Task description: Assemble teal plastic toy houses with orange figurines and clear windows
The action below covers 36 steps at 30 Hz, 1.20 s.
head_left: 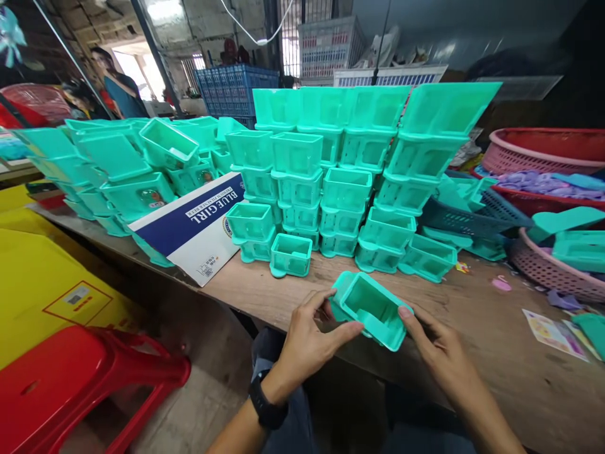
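Between my hands, over the near edge of the table, is a green plastic box [371, 309], tilted with its open top toward me. My left hand [314, 334] grips its left end, thumb along the near rim and fingers behind. On the right end, my right hand [432, 340] has its thumb pressed on the rim, with the other fingers partly hidden behind. Just beyond stand stacks of similar green boxes [297, 189], several layers high. A single small green box [291, 253] sits in front of them on the wood.
A white and blue cardboard piece [198, 227] stands beside the stacks, with more green boxes [113, 154] heaped left of it. Baskets of plastic parts [562, 271] line the right side. A red stool [51, 391] stands at lower left. A person [123, 88] is in the background.
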Available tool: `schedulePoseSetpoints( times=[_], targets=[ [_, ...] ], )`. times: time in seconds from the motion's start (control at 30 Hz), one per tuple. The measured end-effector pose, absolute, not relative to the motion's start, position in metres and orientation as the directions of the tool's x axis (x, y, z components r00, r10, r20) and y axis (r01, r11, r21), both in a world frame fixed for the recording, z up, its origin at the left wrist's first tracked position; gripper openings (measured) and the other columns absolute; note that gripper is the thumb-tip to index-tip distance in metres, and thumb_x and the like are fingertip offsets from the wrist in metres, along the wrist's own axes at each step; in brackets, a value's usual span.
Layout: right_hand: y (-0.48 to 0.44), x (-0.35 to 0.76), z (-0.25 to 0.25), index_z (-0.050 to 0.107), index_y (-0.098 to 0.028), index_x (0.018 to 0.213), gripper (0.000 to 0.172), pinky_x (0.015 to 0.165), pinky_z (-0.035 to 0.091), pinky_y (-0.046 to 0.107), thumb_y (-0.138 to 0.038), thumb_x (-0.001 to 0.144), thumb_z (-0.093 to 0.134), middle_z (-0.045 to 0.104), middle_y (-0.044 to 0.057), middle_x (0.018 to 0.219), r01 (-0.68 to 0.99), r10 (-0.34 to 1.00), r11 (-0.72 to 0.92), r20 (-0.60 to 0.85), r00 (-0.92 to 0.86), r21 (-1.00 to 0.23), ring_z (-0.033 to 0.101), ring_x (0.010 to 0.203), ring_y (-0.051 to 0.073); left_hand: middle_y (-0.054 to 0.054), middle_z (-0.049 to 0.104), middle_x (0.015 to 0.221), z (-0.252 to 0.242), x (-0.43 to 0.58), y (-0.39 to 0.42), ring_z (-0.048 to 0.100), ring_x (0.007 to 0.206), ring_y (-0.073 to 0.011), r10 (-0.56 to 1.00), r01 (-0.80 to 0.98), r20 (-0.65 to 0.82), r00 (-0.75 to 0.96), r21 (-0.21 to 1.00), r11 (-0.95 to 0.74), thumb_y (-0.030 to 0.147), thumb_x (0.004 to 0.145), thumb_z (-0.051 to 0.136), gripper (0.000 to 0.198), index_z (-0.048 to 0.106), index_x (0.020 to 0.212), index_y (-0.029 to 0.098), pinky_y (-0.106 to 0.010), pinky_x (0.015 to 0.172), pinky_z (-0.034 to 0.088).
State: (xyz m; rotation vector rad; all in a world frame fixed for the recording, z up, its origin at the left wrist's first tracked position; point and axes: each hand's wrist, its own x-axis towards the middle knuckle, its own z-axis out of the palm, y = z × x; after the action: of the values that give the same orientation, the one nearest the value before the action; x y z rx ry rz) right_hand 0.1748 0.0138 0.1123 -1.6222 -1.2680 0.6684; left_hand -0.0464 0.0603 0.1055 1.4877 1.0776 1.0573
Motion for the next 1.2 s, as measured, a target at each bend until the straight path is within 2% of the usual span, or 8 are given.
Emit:
schedulePoseSetpoints(
  times=[0.2, 0.3, 0.4, 0.53, 0.63, 0.73, 0.97, 1.2],
  targets=[
    [0.009, 0.167, 0.096, 0.08, -0.025, 0.116, 0.058, 0.1, 0.06, 0.048, -0.073, 0.09, 0.057, 0.08, 0.01, 0.117, 0.337, 0.964, -0.036, 0.056, 0.26, -0.941, 0.071, 0.119, 0.035, -0.012, 0.051, 0.147, 0.106, -0.058, 0.077, 0.051, 0.134, -0.0329, 0.928, -0.157, 0.142, 0.344, 0.983, -0.092, 0.045, 0.054, 0.097, 0.11, 0.046, 0.149, 0.025, -0.04, 0.11, 0.046],
    [0.006, 0.153, 0.085, 0.067, -0.027, 0.135, 0.061, 0.111, 0.05, 0.055, -0.07, 0.096, 0.048, 0.07, 0.011, 0.138, 0.401, 0.926, -0.014, 0.14, 0.352, -0.916, 0.06, 0.135, 0.035, -0.012, 0.058, 0.139, 0.108, -0.049, 0.071, 0.057, 0.125, -0.0331, 0.924, -0.104, 0.083, 0.373, 0.993, -0.048, 0.04, 0.058, 0.093, 0.096, 0.052, 0.142, 0.02, -0.041, 0.105, 0.049],
    [0.007, 0.136, 0.089, 0.048, -0.023, 0.153, 0.069, 0.12, 0.035, 0.062, -0.067, 0.099, 0.044, 0.055, 0.015, 0.155, 0.599, 0.81, 0.141, 0.44, 0.389, -0.789, 0.048, 0.146, 0.036, -0.012, 0.062, 0.133, 0.11, -0.034, 0.061, 0.059, 0.122, -0.0333, 0.949, 0.048, 0.145, 0.281, 0.985, -0.164, 0.03, 0.056, 0.09, 0.088, 0.054, 0.135, 0.017, -0.045, 0.108, 0.048],
    [0.013, 0.123, 0.108, 0.063, -0.02, 0.136, 0.058, 0.106, 0.047, 0.051, -0.062, 0.101, 0.045, 0.067, 0.015, 0.137, 0.774, 0.744, 0.29, 0.642, 0.188, -0.563, 0.061, 0.129, 0.034, -0.014, 0.062, 0.131, 0.113, -0.028, 0.052, 0.06, 0.123, -0.0332, 0.909, 0.155, 0.272, 0.316, 0.931, -0.332, 0.02, 0.061, 0.082, 0.079, 0.053, 0.135, 0.016, -0.048, 0.111, 0.049],
    [0.019, 0.125, 0.111, 0.076, -0.022, 0.103, 0.051, 0.085, 0.055, 0.041, -0.062, 0.1, 0.045, 0.078, 0.011, 0.106, 0.668, 0.775, 0.25, 0.559, 0.296, -0.701, 0.072, 0.101, 0.03, -0.02, 0.05, 0.15, 0.112, -0.032, 0.049, 0.048, 0.142, -0.0398, 0.854, 0.155, 0.259, 0.45, 0.92, -0.361, 0.026, 0.062, 0.089, 0.098, 0.042, 0.147, 0.016, -0.058, 0.121, 0.04],
    [0.024, 0.13, 0.1, 0.077, -0.021, 0.093, 0.061, 0.088, 0.054, 0.044, -0.071, 0.096, 0.043, 0.08, 0.012, 0.1, 0.379, 0.798, 0.1, 0.302, 0.521, -0.92, 0.072, 0.1, 0.032, -0.024, 0.032, 0.164, 0.106, -0.031, 0.045, 0.032, 0.153, -0.044, 0.843, 0.158, 0.204, 0.497, 0.935, -0.319, 0.033, 0.055, 0.099, 0.13, 0.023, 0.159, 0.015, -0.064, 0.126, 0.032],
    [0.035, 0.136, 0.073, 0.076, -0.016, 0.105, 0.063, 0.094, 0.055, 0.046, -0.074, 0.09, 0.053, 0.079, 0.012, 0.104, -0.018, 0.858, 0.039, 0.024, 0.512, -0.999, 0.073, 0.104, 0.033, -0.011, 0.066, 0.125, 0.106, -0.016, 0.04, 0.066, 0.117, -0.0371, 0.889, 0.187, 0.338, 0.309, 0.895, -0.405, 0.025, 0.058, 0.087, 0.083, 0.054, 0.134, 0.022, -0.054, 0.103, 0.056],
    [0.028, 0.141, 0.066, 0.074, -0.023, 0.117, 0.064, 0.095, 0.057, 0.054, -0.072, 0.099, 0.038, 0.078, 0.012, 0.111, 0.428, 0.851, -0.003, 0.222, 0.476, -0.904, 0.07, 0.112, 0.037, -0.014, 0.066, 0.125, 0.107, -0.016, 0.035, 0.061, 0.122, -0.0455, 0.944, 0.106, 0.142, 0.299, 0.978, -0.18, 0.025, 0.054, 0.085, 0.08, 0.061, 0.13, 0.024, -0.062, 0.109, 0.05]
  ],
)
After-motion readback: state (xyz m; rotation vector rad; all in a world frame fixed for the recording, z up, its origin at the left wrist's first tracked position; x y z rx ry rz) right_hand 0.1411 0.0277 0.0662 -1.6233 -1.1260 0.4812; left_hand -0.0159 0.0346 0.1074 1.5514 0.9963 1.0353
